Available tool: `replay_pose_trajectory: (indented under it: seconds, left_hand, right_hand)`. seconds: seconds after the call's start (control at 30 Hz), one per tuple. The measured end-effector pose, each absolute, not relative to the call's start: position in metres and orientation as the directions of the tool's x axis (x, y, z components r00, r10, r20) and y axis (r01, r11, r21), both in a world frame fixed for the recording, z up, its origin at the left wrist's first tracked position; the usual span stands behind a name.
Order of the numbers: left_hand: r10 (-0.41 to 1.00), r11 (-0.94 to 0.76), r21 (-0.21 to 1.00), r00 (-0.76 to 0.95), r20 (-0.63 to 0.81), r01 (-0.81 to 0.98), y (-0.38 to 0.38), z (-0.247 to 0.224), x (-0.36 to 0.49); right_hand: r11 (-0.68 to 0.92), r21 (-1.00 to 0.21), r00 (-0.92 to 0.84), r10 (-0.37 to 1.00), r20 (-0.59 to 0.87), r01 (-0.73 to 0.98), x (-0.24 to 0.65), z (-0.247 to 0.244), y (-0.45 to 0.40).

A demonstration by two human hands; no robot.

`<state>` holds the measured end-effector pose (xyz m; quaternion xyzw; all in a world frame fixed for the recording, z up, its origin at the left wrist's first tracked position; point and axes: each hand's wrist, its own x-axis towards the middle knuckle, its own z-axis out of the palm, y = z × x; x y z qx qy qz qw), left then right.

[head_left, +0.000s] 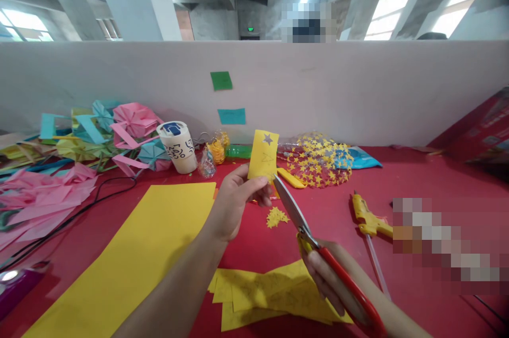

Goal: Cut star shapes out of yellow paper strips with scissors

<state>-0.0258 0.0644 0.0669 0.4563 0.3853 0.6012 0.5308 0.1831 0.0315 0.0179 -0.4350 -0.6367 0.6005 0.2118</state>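
My left hand point(234, 200) pinches the lower edge of a small yellow paper piece point(262, 153), held upright. The paper has a star-shaped hole near its top and a drawn star outline below. My right hand point(328, 274) is closed around red-handled scissors point(296, 210). Their blade tips are at the paper's lower right corner, near my left fingertips; whether they touch it I cannot tell. A small pile of cut yellow stars point(276, 217) lies on the red table under the scissors. Yellow strips point(266, 295) with drawn outlines are stacked close to me.
A large yellow sheet point(131, 253) lies at the left. Behind it stand a white cup point(177, 149) and folded paper shapes point(135, 123). Toward the back are a yellow cutter point(292, 178) and a star-covered bundle point(318, 160). A yellow glue gun point(368, 216) lies at the right.
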Motion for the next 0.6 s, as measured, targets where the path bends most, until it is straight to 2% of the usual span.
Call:
replay_pose_trajectory:
  seconds: [0.43, 0.6]
  left_hand:
    - [0.986, -0.164, 0.962, 0.002, 0.168, -0.216, 0.065, 0.069, -0.035]
    - [0.988, -0.151, 0.973, 0.001, 0.153, -0.172, 0.065, 0.071, -0.037]
  right_hand:
    - [-0.104, -0.945, -0.534, 0.803, -0.264, 0.31, 0.182, 0.022, 0.03]
    - [-0.052, -0.937, -0.549, 0.799, -0.246, 0.344, 0.182, 0.024, 0.031]
